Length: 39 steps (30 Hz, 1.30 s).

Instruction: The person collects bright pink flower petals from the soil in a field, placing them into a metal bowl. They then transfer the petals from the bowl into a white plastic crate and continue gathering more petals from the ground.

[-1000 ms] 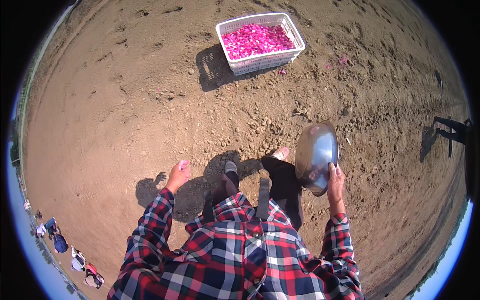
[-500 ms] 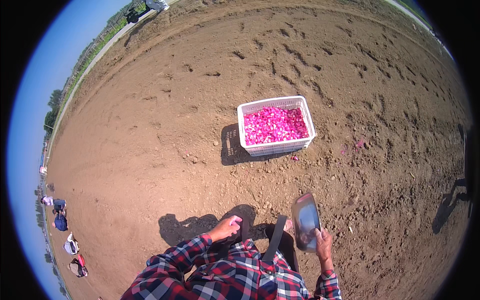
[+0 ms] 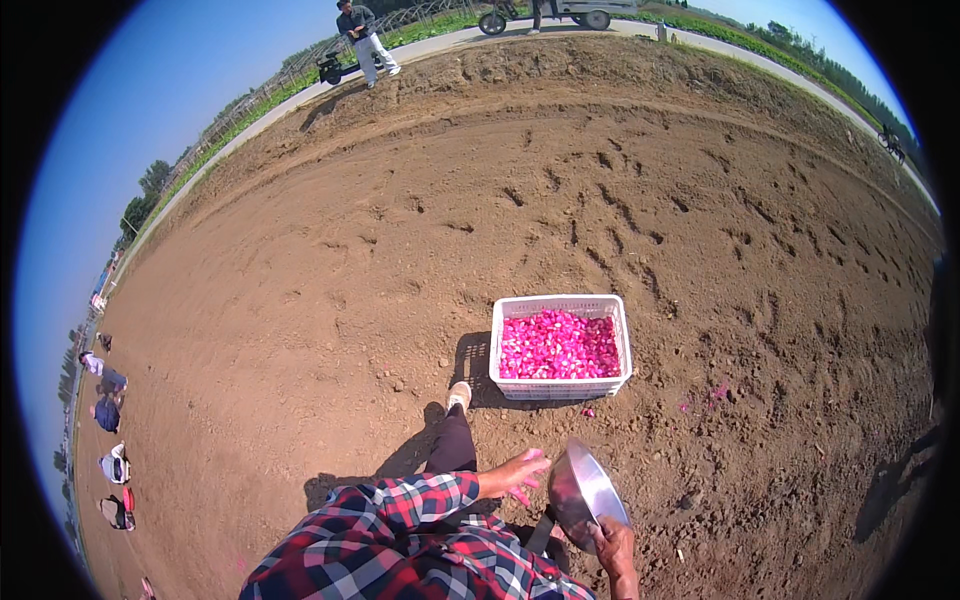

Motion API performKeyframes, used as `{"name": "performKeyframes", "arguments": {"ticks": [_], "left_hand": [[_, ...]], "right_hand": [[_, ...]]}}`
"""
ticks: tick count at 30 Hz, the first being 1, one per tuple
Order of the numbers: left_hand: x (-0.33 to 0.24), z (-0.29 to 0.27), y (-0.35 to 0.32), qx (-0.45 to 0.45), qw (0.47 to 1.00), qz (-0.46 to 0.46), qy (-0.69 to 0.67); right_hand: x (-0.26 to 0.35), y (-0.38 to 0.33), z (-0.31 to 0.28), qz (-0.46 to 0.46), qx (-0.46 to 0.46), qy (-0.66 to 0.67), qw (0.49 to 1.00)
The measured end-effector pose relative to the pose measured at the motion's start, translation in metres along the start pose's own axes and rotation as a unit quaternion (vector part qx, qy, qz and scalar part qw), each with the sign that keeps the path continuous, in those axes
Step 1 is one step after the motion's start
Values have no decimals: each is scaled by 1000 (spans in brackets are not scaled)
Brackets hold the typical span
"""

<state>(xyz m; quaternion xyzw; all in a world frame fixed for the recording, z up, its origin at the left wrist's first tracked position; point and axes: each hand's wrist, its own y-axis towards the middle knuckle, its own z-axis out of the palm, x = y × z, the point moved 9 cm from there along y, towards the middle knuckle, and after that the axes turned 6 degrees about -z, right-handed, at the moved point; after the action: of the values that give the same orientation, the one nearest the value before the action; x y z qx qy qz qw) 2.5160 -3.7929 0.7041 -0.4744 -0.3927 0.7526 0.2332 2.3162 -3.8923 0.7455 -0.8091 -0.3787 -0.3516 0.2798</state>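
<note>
The right hand (image 3: 612, 545) holds a shiny metal bowl (image 3: 583, 492) by its lower rim, fingers closed tight on it. The bowl tips on its side. The left hand (image 3: 516, 473) is open, fingers spread, just beside the bowl and holding nothing. Past both hands, on the brown dirt, sits a white crate (image 3: 560, 388) full of pink petals (image 3: 558, 345).
</note>
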Motion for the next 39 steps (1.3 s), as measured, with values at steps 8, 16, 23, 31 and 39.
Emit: {"name": "performKeyframes", "arguments": {"ticks": [8,16,23,31,39], "left_hand": [[-18,-56,52,2,994,-107,28],[-77,-233,119,65,988,-121,-67],[-78,-415,124,-44,962,-134,-236],[-95,-482,138,-77,955,-162,-236],[-182,-459,164,-179,983,30,-18]], "right_hand": [[40,59,40,-10,8,-23,1000],[116,246,130,1,116,-85,990],[185,373,171,-27,138,-89,986],[68,388,162,339,-91,217,911],[-73,432,263,420,9,361,832]]}}
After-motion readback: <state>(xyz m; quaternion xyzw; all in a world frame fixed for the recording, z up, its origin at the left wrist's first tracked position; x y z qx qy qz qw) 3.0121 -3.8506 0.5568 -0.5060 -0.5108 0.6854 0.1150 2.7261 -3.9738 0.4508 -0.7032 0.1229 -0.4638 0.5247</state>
